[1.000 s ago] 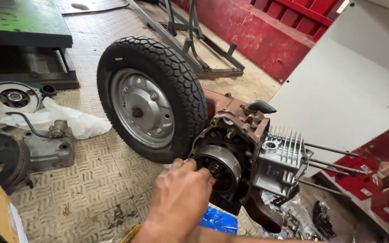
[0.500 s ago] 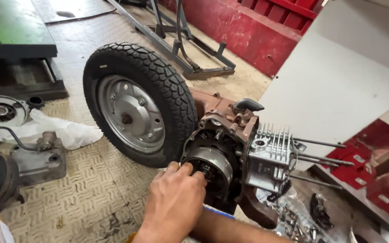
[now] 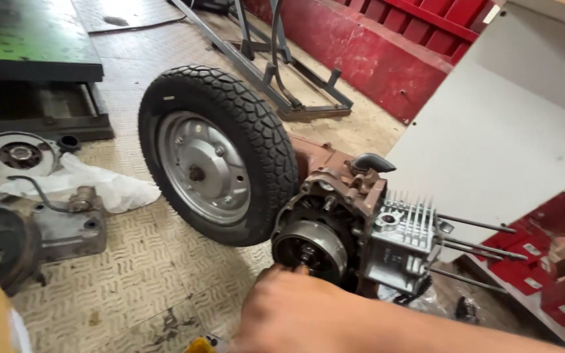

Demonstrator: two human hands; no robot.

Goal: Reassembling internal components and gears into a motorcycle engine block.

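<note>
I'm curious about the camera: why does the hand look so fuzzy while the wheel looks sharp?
Head view: the hand sits closest to the lens and is blurred; the wheel and engine are crisp under soft, even daylight; the white panel looks bright, nearly washed out.

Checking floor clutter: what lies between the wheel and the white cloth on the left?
In the head view, only bare patterned floor mat lies between the tyred wheel and the white cloth; the cloth's tip nearly reaches the tyre.
</note>
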